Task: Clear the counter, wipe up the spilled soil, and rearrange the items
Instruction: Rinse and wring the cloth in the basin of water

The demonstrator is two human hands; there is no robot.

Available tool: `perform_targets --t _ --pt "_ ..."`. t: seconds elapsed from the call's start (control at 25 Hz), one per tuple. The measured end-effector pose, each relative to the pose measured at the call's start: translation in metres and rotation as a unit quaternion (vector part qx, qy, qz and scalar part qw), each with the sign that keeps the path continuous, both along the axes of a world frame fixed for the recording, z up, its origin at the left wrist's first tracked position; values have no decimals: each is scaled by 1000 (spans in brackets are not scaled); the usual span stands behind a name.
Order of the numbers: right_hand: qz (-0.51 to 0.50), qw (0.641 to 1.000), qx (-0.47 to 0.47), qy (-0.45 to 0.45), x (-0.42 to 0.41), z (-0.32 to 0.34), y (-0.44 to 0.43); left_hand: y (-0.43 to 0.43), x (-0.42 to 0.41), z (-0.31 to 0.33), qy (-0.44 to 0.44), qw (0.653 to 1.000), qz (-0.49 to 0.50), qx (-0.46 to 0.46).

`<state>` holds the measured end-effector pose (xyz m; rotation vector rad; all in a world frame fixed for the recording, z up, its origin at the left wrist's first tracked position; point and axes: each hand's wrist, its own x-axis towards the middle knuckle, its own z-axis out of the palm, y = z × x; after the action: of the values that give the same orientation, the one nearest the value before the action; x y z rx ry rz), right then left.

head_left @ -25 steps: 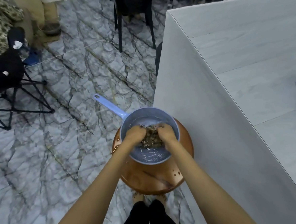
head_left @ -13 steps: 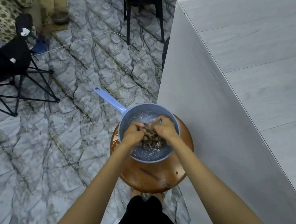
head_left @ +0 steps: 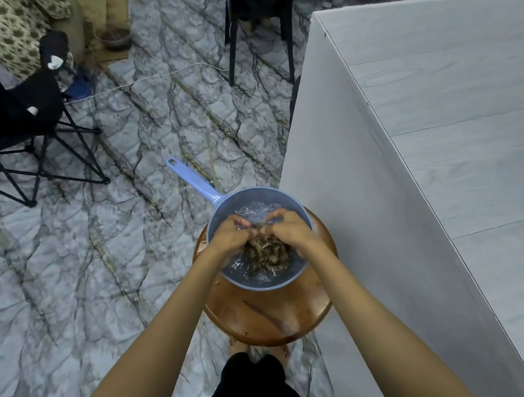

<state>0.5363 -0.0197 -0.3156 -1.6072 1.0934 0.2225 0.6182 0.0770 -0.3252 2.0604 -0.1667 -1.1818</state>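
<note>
A light blue plastic dipper (head_left: 223,202) with a long handle stands on a round brown wooden stool (head_left: 272,315). It holds water and a wet, brownish, soiled cloth (head_left: 266,254). Both my hands are inside the dipper. My left hand (head_left: 231,236) grips the cloth's left side and my right hand (head_left: 289,230) grips its right side, knuckles up, fingertips close together over the water. The grey counter (head_left: 453,116) rises right beside the stool; the part of its top in view is bare.
A marble-patterned floor (head_left: 73,273) spreads out to the left. A black folding chair (head_left: 17,128) stands far left, dark chair legs (head_left: 257,43) at the top, and a white cable (head_left: 153,77) runs across the floor. My feet (head_left: 256,353) stand just behind the stool.
My hands have shifted a little within the dipper, working the cloth in the water. The camera has tilted so the stool sits lower in view.
</note>
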Motion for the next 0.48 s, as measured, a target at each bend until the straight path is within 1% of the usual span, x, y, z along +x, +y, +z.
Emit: perform_targets --t 0.04,0.08,0.12,0.16,0.24,0.28,0.32,0.36,0.4,0.44,0.48 --pt "21 996 -79 19 0 0 2 -1 1 -2 -11 1000 -9 6" --pt "38 990 -131 28 0 -2 4 -2 2 -2 -47 998 -39 29" --pt "47 989 -140 27 1 -3 4 -2 3 -2 -85 992 -74 50" --pt "56 993 -104 23 1 -3 4 -2 2 1 -123 984 -111 72" --pt "114 993 -15 39 1 0 3 -2 2 3 -172 975 -123 69" --pt "154 986 -17 58 0 1 2 -1 2 3 -181 976 -107 53" --pt "179 980 -56 67 0 0 2 -2 3 5 -181 979 -85 38" --pt "176 976 -108 64 -1 -1 3 -2 4 5 -174 981 -79 25" --pt "144 977 -149 48 -1 -3 4 -3 5 7 -160 982 -102 24" --pt "97 981 -168 30 -1 -2 5 -4 6 6 -147 977 -149 38" --pt "49 984 -173 13 0 -3 6 -5 6 6 -143 965 -207 70"
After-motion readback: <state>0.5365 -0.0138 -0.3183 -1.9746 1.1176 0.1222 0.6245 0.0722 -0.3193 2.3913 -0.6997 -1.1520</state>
